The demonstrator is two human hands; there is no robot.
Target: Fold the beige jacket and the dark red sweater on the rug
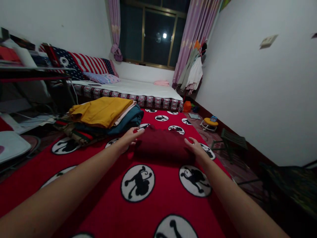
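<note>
A dark maroon folded cloth, which looks like a garment, lies flat on the red blanket in front of me. My left hand is at its left edge, fingers stretched and apart from the thumb. At the opposite edge is my right hand, also with fingers spread. Whether either hand presses on the fabric is hard to see. Left of the cloth rises a stack of folded clothes, with a mustard-yellow garment on top and a teal garment under it.
A bed with a white sheet stands beyond the blanket, below the window. On the left is a cluttered desk and a white-seated chair. Along the right wall are a small yellow stool and a dark folding stool.
</note>
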